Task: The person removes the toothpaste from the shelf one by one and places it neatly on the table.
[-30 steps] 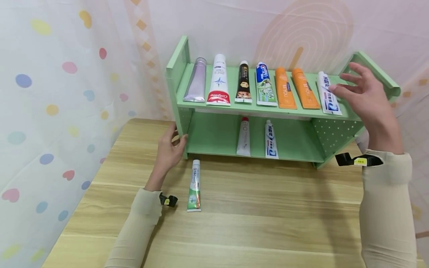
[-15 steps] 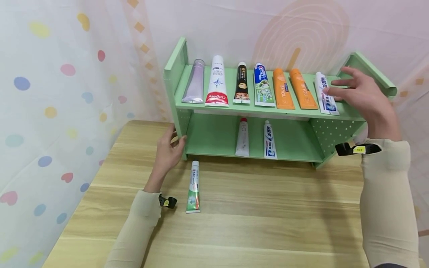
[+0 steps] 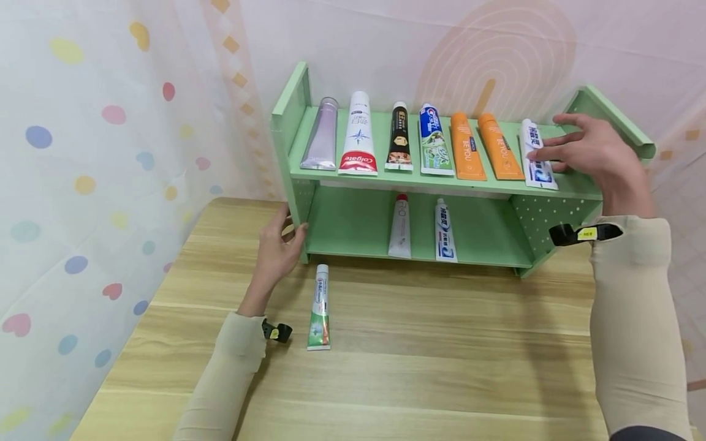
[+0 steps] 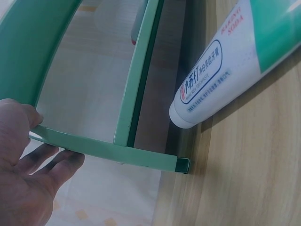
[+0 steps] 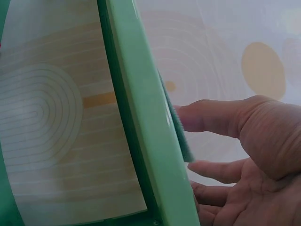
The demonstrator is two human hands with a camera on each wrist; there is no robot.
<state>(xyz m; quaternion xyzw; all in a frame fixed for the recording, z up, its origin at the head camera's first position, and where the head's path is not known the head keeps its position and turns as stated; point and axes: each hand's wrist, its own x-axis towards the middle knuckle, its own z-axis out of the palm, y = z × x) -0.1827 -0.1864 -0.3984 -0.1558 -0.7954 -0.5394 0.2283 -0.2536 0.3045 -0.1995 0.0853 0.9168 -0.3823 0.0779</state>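
Observation:
My left hand (image 3: 280, 245) grips the left side panel (image 4: 108, 150) of a green two-tier shelf (image 3: 353, 251), thumb on one face and fingers on the other. At the right end of the upper tier, my right hand (image 3: 598, 150) holds a white and blue toothpaste tube (image 3: 543, 177) between thumb and fingers. The tube lies flat with its cap toward the back. In the right wrist view, the thumb (image 5: 211, 115) and index finger (image 5: 221, 170) reach the tube's narrow edge, mostly hidden by the shelf's front edge.
Along the upper tier lie several more tubes, including orange tubes (image 3: 467, 150) and a Colgate tube (image 3: 358, 135). The lower tier bears a red-capped tube (image 3: 400, 226) and another white-blue tube (image 3: 444, 233). A green-white toothpaste tube (image 3: 319, 315) lies on the wooden table (image 3: 419, 361).
My right hand has shifted left and a little down over the rightmost tube, and its thumb now lies across to the tube's left edge. My left hand stays on the side panel.

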